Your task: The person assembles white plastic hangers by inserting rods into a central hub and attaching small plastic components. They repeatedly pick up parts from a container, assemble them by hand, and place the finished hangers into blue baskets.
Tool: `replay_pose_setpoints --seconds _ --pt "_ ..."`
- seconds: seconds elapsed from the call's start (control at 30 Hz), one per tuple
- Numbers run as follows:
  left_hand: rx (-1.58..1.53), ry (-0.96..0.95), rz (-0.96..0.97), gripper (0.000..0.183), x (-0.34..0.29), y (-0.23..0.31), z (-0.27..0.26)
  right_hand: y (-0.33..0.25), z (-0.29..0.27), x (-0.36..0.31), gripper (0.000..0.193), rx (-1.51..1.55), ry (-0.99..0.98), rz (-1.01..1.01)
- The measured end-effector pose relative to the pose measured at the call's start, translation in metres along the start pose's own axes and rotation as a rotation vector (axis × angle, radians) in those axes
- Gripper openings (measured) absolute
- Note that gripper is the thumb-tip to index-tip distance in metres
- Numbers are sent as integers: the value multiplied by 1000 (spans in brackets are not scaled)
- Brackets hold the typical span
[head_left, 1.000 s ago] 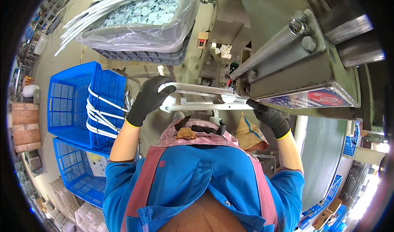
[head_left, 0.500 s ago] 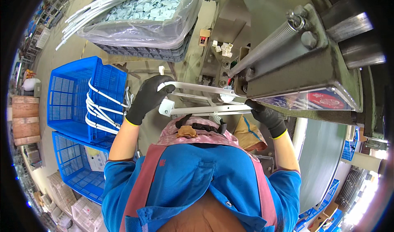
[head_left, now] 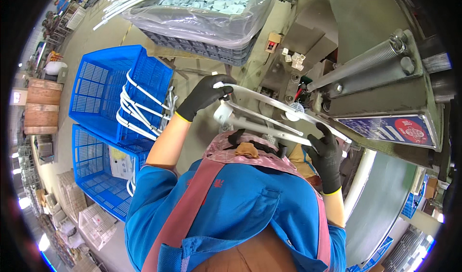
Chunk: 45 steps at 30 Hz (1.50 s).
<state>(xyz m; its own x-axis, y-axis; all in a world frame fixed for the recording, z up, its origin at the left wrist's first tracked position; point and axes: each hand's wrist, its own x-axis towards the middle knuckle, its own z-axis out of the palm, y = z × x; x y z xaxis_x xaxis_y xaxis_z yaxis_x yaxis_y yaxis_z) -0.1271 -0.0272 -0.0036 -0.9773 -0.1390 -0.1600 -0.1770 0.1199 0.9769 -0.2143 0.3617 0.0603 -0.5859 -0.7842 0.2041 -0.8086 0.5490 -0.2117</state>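
Black-gloved fingers first: those of the left hand point(head_left: 207, 94) are curled close around the left end of a white tubular frame point(head_left: 265, 99), thumb laid over the tube. Those of the right hand point(head_left: 328, 152) are half bent at the frame's right end, near the ends of two bars; from where I stand I can't tell how firmly they grip, or whether they've closed at all. Hands set so far apart would, I'd guess, share the weight and keep the long bars from swinging. The frame is in the air before the person's apron point(head_left: 224, 149), tilted, its right end dipping towards four o'clock.

Out from the frame, the machine point(head_left: 385, 96) looms at three o'clock, its coil spring point(head_left: 356, 63) at two; working this close probably saves steps. Small white blocks point(head_left: 294, 60) lie in a cluster towards twelve, likely kept handy there. At nine, bent white tubes point(head_left: 129, 104) lean over the side of a blue crate point(head_left: 101, 82), perhaps because they're too long to lie flat. At eleven, a plastic-lined grey crate point(head_left: 192, 46) holds pale pieces point(head_left: 211, 0), the liner presumably guarding them from scuffs.
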Motion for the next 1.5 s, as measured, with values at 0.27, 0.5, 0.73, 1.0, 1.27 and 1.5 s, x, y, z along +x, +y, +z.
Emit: replay_pose_setpoints --seconds 0.27,0.5,0.73,1.0,1.27,1.5 --pt "11 80 74 24 4 -1 -2 3 -4 -23 24 -8 -163 6" --pt "-19 68 154 27 2 -17 -3 -13 -27 4 32 -14 -75 1" --pt "22 122 47 26 -8 5 8 -13 -31 25 30 -87 67 46" --pt "18 132 84 25 -10 -4 9 -14 -36 26 28 -159 60 82" --pt "-94 136 55 26 -11 -6 11 -28 -39 25 35 -80 -140 233" --pt "-98 99 93 28 -11 -9 7 -43 -19 -3 42 467 -203 279"
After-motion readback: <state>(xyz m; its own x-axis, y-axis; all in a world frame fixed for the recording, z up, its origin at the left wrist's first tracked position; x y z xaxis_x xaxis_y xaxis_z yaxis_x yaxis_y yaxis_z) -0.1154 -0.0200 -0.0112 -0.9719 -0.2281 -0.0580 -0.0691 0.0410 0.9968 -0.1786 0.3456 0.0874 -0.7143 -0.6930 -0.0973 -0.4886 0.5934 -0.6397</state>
